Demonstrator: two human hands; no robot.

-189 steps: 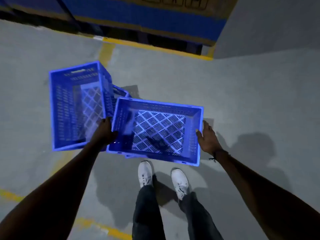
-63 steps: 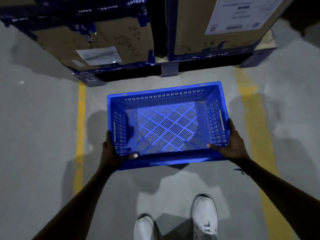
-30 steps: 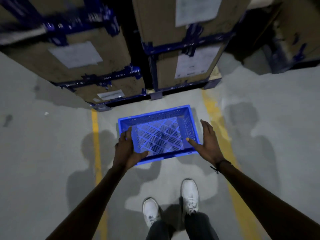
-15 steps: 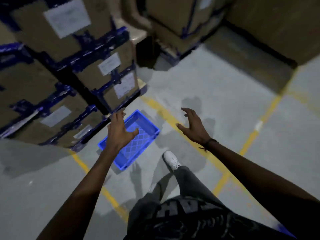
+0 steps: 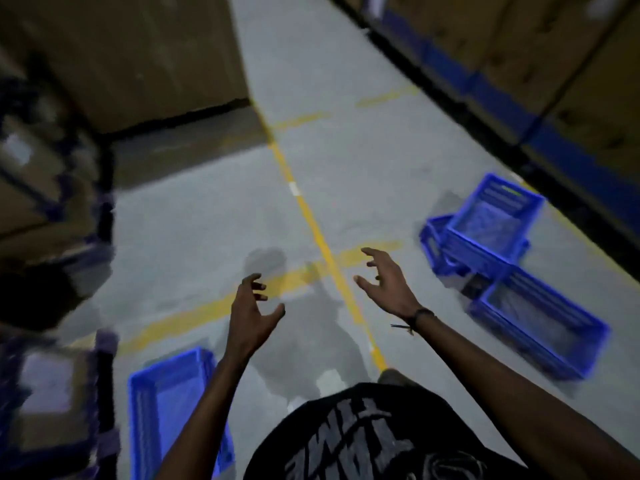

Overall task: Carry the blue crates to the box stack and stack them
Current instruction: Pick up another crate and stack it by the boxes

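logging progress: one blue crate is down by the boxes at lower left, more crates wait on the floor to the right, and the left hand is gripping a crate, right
Not quite. The head view shows the left hand gripping nothing, its fingers loosely spread in the air, like the right hand. The rest holds: one blue crate sits by the boxes at lower left, and more crates wait on the floor to the right.

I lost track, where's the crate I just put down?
In the head view the blue crate sits on the floor at lower left, beside the cardboard box stack and under the left forearm.
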